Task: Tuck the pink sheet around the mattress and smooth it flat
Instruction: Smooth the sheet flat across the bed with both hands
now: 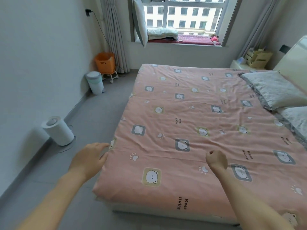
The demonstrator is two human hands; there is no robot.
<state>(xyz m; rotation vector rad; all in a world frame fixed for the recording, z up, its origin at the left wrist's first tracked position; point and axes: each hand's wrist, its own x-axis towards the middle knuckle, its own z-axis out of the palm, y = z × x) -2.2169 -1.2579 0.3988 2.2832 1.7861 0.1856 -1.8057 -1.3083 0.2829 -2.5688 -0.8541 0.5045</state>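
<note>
Two bare forearms reach forward from the bottom of the view toward a bed. At the near left corner, the left hand [88, 159] lies against the side edge of the pink sheet [182, 117], its fingers touching the cloth where it folds over the side; whether this grip pinches the fabric or only touches it cannot be told. To the right, the right hand [216, 159] is curled into a loose fist over the sheet with nothing visible in its grip. The sheet, printed with white bear faces, paw prints and the words "Keep living", covers the whole top of the mattress [166, 210], whose pale side shows below the near edge. Shallow wrinkles cross the sheet near the hands. Farther right, two grey pillows [272, 88] lie at the cream headboard [292, 55]. On the grey floor [93, 113] to the left stands a white cylindrical appliance [59, 130], then a small white bin [95, 83], then an orange basket [105, 62] on a wheeled stand. At the far wall, a window [182, 14] has folded bedding on its sill.
</note>
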